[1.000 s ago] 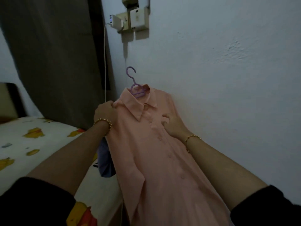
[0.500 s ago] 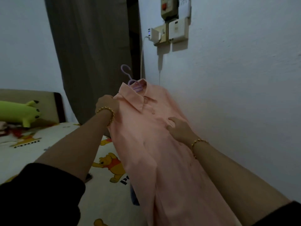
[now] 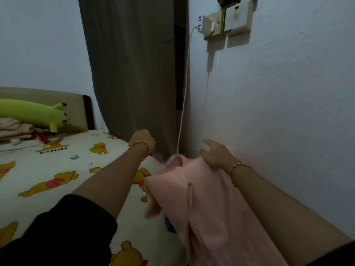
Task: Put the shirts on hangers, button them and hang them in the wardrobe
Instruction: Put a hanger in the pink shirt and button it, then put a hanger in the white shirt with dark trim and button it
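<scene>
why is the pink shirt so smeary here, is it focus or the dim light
Head view: the pink shirt is smeared at collar and sleeve edge, likely motion blur, since the charger and bedsheet print are sharp; head view overall: dim, bluish light, no glare, soft shadows under the wall sockets.

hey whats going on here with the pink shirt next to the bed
A person stands between a bed with a cartoon-bear sheet and a white wall, handling a pale pink button-up shirt. The right hand rests on the shirt's shoulder, fingers loosely spread. The left hand is curled into a fist just above a blurred pale purple hanger at the collar; whether it grips it is unclear. The shirt is not hung up, and no wardrobe is in view.
</scene>
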